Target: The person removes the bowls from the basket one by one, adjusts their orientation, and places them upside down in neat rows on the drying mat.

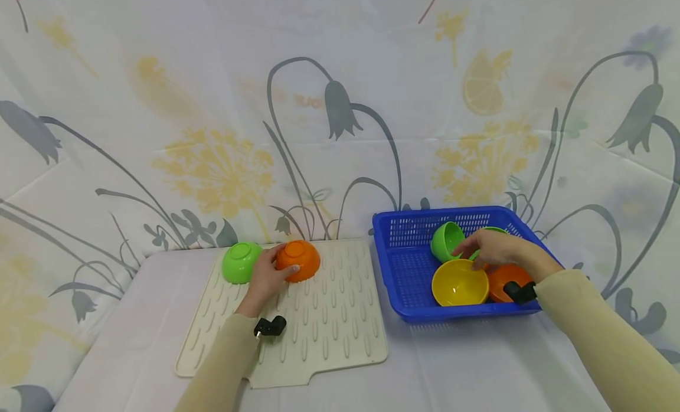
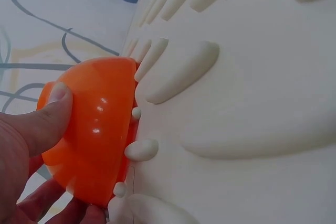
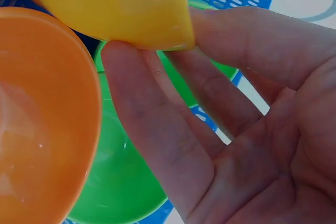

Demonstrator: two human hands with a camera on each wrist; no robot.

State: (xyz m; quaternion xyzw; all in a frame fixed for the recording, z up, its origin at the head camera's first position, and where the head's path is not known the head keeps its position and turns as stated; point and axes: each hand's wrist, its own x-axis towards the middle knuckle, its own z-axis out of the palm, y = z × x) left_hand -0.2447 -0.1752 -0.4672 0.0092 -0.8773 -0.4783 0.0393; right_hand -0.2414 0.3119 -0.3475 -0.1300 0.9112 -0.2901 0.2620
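On the cream ribbed draining mat (image 1: 329, 341), my left hand (image 1: 265, 281) grips an upside-down orange bowl (image 1: 300, 257). The left wrist view shows the thumb near the foot of this orange bowl (image 2: 100, 124) and the fingers around its far side; its rim is down at the mat's ridges. Left of it, a green bowl (image 1: 239, 264) also sits upside down. Over the blue basket (image 1: 411, 314), my right hand (image 1: 491, 249) pinches the rim of a yellow bowl (image 1: 458, 287). The right wrist view has thumb and fingertips at the edge of this yellow bowl (image 3: 131, 14).
Inside the basket, a small green bowl (image 1: 442, 244) lies tipped at the back, and an orange bowl (image 1: 507, 277) sits right of the yellow one. Another green bowl (image 3: 123, 182) lies beneath the right hand. A flower-patterned cloth (image 1: 329, 182) hangs behind.
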